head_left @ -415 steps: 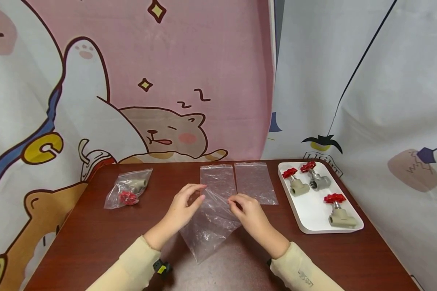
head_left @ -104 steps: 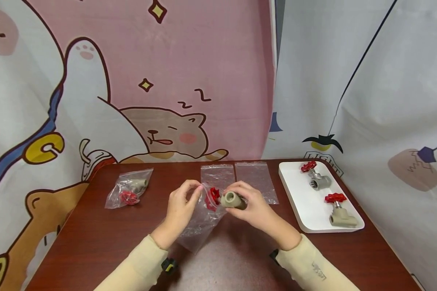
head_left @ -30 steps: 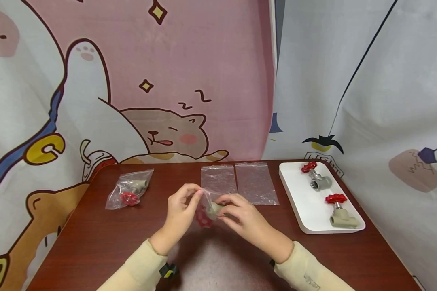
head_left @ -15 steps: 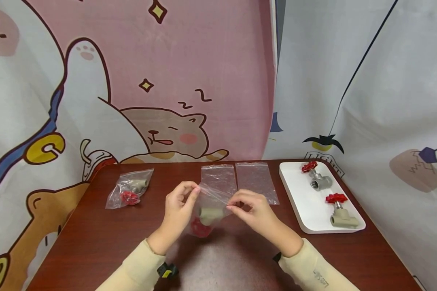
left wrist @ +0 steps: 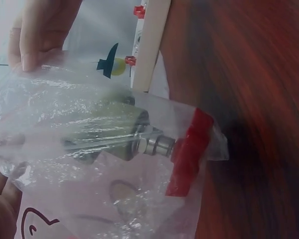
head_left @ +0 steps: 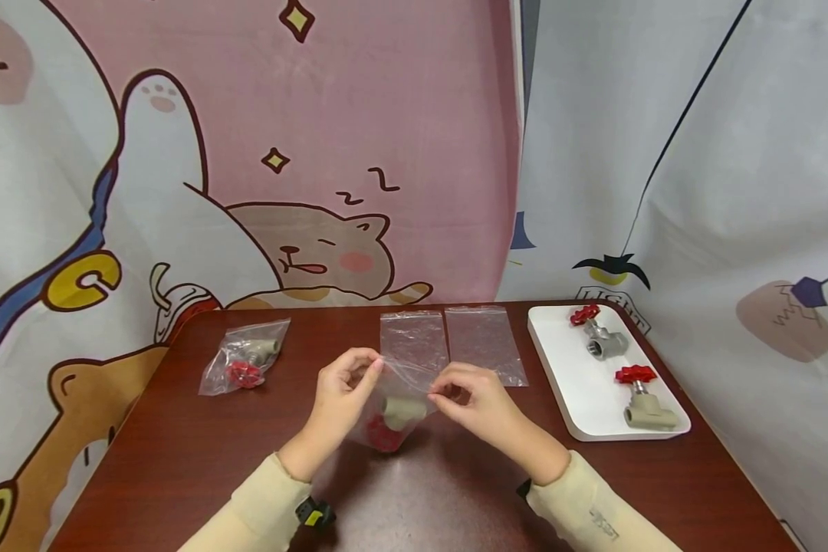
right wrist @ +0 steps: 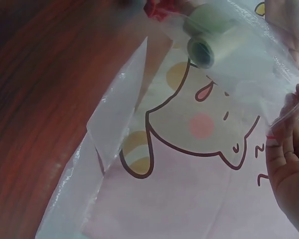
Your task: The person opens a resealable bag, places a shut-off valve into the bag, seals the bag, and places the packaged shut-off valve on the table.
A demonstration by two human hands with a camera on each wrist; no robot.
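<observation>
A clear zip bag point(head_left: 417, 379) hangs between both hands in the head view. My left hand point(head_left: 341, 395) pinches its top left corner between thumb and fingertips. The top right corner is pinched by my right hand point(head_left: 479, 399). Inside the bag lies a valve point(head_left: 403, 412) with a beige tee-shaped body and a red handwheel point(head_left: 384, 435), wheel end down. The left wrist view shows the metal stem point(left wrist: 157, 144) between body and wheel through the film. In the right wrist view the pipe opening point(right wrist: 202, 52) of the body faces the camera.
A bagged valve point(head_left: 251, 356) lies at the table's left. Two flat zip bags point(head_left: 414, 337) point(head_left: 484, 345) lie at the back. On the right, a white tray point(head_left: 586, 410) holds a metal valve point(head_left: 602, 340) and a beige valve point(head_left: 647, 410). A patterned cloth point(head_left: 386, 115) stands behind the table.
One beige valve left the tray and went into the bag in my hands. My right hand released it inside and moved to the bag's mouth. Since half a second ago the hands shifted only slightly.
</observation>
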